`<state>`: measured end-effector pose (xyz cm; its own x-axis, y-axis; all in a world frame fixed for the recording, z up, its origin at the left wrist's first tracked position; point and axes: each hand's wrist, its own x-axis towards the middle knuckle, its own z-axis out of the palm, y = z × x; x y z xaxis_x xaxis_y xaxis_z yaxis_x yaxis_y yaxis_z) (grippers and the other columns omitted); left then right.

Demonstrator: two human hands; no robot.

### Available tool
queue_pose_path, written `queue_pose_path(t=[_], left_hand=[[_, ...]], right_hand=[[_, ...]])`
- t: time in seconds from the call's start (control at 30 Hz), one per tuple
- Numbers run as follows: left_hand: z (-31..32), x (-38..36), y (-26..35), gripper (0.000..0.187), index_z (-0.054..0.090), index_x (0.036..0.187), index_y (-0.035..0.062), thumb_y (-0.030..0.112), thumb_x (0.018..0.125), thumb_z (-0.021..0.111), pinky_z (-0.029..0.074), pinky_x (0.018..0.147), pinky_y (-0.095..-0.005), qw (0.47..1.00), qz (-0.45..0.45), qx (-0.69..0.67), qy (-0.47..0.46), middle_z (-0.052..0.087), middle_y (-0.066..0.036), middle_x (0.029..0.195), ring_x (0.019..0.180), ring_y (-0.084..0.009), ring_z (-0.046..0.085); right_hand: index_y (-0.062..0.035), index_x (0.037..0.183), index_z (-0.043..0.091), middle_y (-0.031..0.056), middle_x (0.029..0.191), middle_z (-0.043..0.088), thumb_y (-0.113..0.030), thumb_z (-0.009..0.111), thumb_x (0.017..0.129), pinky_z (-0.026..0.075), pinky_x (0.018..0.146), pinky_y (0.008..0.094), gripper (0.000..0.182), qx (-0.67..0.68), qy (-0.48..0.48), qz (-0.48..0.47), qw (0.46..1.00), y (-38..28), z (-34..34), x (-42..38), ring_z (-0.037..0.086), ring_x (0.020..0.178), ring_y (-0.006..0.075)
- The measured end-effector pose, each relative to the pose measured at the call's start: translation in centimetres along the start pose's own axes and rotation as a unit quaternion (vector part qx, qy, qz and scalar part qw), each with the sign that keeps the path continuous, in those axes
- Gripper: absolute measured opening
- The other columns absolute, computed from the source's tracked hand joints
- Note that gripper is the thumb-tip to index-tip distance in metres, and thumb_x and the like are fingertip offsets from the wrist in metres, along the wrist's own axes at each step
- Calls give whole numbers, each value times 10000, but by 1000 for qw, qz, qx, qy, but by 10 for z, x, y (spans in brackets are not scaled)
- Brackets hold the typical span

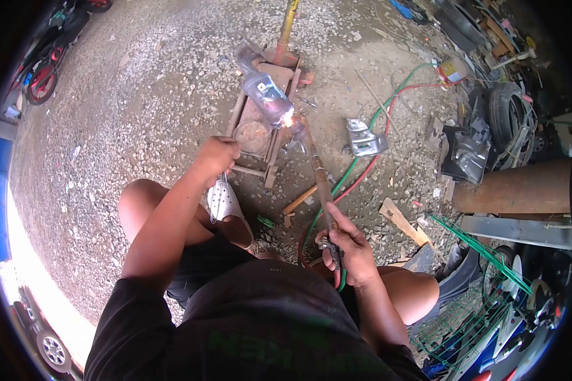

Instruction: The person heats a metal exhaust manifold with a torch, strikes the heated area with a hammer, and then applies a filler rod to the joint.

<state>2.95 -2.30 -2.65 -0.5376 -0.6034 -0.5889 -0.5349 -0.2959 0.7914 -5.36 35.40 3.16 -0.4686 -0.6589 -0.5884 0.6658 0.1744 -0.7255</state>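
My right hand (349, 249) grips a gas torch (321, 181) by its valve end, fingers wrapped round it. The long torch tube points up and away, its tip right by the glowing end of a metal exhaust canister (267, 98). That canister lies tilted on a rusty trolley jack (237, 114), with a bright orange-white spot where the torch meets it. My left hand (220, 157) is closed in a pinch near the jack's round plate. From it hangs a thin bent wire (217, 200), looped down in front of a white shoe (225, 203).
Green (356, 162) and red (370, 166) hoses run from the torch to the upper right. A bent metal heat shield (364, 138) lies on the gravel beside them. A wooden-handled tool (300, 200) rests nearby. Tyres (508, 114), a rusty cylinder (518, 187) and scrap crowd the right side.
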Motion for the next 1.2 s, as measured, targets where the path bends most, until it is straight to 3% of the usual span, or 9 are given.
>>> queue_pose_path(t=[0.3,0.73,0.8,1.2], left_hand=[[-2,1,-3,201,686,844,4,136,989,640,406,499,-334,1000,7,5,4,581,-24,738,577,-138,496],[-4,7,-11,214,671,805,6,126,981,647,401,484,-348,1000,5,25,-12,596,-39,736,563,-147,503],[-6,8,-12,263,738,1134,-44,205,1052,715,410,519,-297,999,-11,45,-21,626,-8,805,597,-105,504],[-8,9,-8,256,739,1158,-37,187,1033,737,412,533,-304,999,-42,7,-11,637,-16,831,622,-103,493]], right_hand=[[-158,1710,455,145,1033,746,-92,542,1120,491,488,260,600,0,2,0,1000,-1,2,1,648,588,140],[-161,1702,471,158,1039,746,-69,540,1106,506,495,267,607,4,3,-1,1000,-1,0,2,650,584,151],[-159,1702,469,160,1042,745,-67,539,1107,507,495,267,607,11,0,3,1000,0,-1,2,649,583,152],[-164,1711,454,158,1044,739,-78,540,1117,501,491,265,606,14,-4,4,1000,2,-2,2,648,583,152]])
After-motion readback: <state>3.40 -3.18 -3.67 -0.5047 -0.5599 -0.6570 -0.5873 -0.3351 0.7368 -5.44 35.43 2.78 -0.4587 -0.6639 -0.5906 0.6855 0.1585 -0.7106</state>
